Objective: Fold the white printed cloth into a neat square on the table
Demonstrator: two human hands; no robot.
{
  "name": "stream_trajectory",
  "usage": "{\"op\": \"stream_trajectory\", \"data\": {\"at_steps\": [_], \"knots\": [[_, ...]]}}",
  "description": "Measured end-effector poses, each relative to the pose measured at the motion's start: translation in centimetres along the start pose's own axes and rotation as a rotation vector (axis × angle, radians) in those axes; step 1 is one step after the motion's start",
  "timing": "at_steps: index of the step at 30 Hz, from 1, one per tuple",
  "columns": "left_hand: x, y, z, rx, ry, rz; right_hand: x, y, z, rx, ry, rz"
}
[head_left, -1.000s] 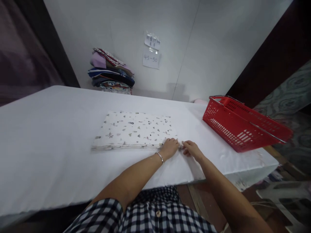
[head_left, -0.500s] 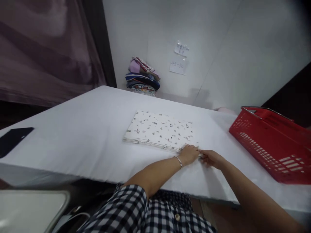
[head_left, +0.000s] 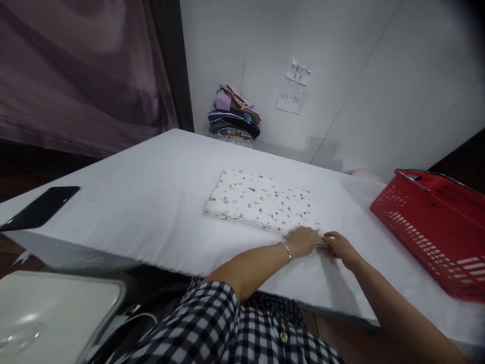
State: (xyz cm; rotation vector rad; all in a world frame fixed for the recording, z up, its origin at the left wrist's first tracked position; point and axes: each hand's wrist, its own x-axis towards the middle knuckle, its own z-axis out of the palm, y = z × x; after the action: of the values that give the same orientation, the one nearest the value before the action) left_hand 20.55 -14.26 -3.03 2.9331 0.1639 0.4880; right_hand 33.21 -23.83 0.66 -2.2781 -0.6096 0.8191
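A folded white cloth [head_left: 261,199] with a small scattered print lies flat in layers on the white-covered table [head_left: 159,187]. At its near right corner, my left hand [head_left: 304,241] is closed over the edge, with a bracelet at the wrist. Just to the right, my right hand [head_left: 340,247] pinches the same corner between thumb and fingers. The two hands almost touch. My left fingers hide part of the corner, and the undersides of both hands are out of sight.
A red plastic basket [head_left: 428,227] with a metal handle stands on the right. Folded fabrics [head_left: 235,119] are stacked by the wall behind the table. A dark phone-like slab [head_left: 41,207] lies at the left edge. Paper notes [head_left: 291,98] hang on the wall.
The view has shifted, so the table and everything on it sit a little further right. Both hands stay at the cloth's near right corner; the right fingers have moved slightly.
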Motion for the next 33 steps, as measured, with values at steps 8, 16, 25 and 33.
{"op": "stream_trajectory", "data": {"at_steps": [8,16,25,33], "knots": [[-4.3,-3.8,-3.0,0.081,-0.048,-0.038,0.6,2.0,0.4,0.025,0.020,-0.053],[-13.6,-11.0,-8.3,0.118,0.001,-0.280,-0.6,2.2,0.8,0.087,0.046,-0.154],[-19.3,-14.7,-10.1,0.145,0.164,-0.399,-0.1,2.4,0.6,0.134,0.035,-0.154],[-21.0,-15.1,-10.4,0.121,0.136,-0.362,0.4,2.9,0.6,0.025,0.058,-0.190]]}}
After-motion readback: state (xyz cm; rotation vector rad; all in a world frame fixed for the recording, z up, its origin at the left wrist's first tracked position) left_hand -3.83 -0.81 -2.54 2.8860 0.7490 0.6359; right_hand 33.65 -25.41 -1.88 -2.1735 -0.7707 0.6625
